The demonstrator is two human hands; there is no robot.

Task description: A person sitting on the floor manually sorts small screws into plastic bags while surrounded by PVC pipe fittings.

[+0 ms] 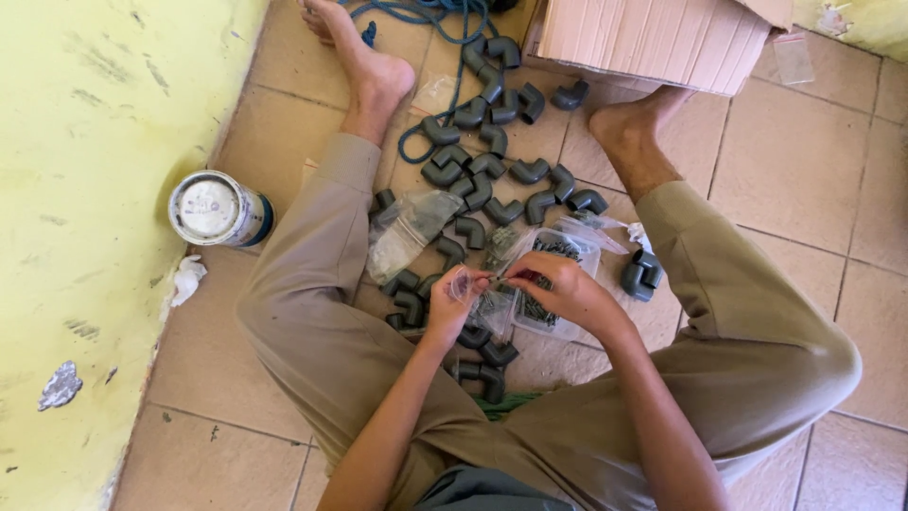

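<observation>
Seated on the beige tiled floor [785, 180], a person pinches a small clear plastic bag [465, 284] open with the left hand [452, 301] while the right hand [558, 289], fingers closed narrow, feeds something too small to tell into it. Best kept low over the clear plastic tub of screws [547, 284]. Grey plastic pipe elbows [487, 166] lie scattered beyond; a paint tin [216, 210] stands left by the yellow wall [85, 189], a cardboard box [653, 38] far right.

By my left hand [452, 301] I see a thin clear plastic bag [465, 282]; beyond it lie matt grey plastic pipe elbows [487, 163] on smooth beige floor tiles [785, 170], a rough brown cardboard box [653, 38] farther off.
</observation>
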